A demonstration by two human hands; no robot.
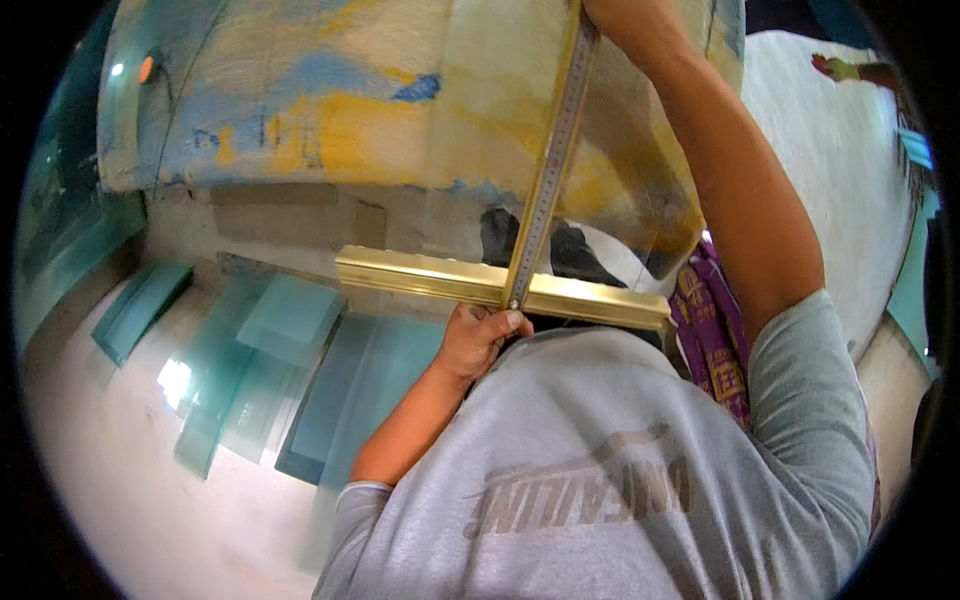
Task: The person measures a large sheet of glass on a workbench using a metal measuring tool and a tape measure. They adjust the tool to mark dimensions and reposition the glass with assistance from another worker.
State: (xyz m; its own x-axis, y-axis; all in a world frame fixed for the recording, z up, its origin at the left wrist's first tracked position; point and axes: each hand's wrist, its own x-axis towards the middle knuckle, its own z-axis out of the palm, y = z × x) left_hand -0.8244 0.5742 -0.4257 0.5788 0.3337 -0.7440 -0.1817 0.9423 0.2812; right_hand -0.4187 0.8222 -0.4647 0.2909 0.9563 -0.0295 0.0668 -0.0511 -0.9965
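A gold-coloured metal T-square lies across the near edge of the table, its scaled blade [548,185] running away from me and its thick crossbar [420,273] sideways in front of my body. My left hand [477,340] is closed at the joint of blade and crossbar, thumb on top, other fingers mostly hidden below. At the far end of the blade, my right hand [628,22] is beside its edge; the picture's top cuts off its fingers. Under the blade a clear glass sheet [480,110] appears to lie on the stained, cloth-covered table [270,75].
Several greenish glass pieces [290,315] stand or lean low on the left, with a smaller stack [140,310] farther left. Purple patterned fabric [712,335] hangs at my right. Another person's hand [838,68] shows at the far right, above a pale floor [810,150].
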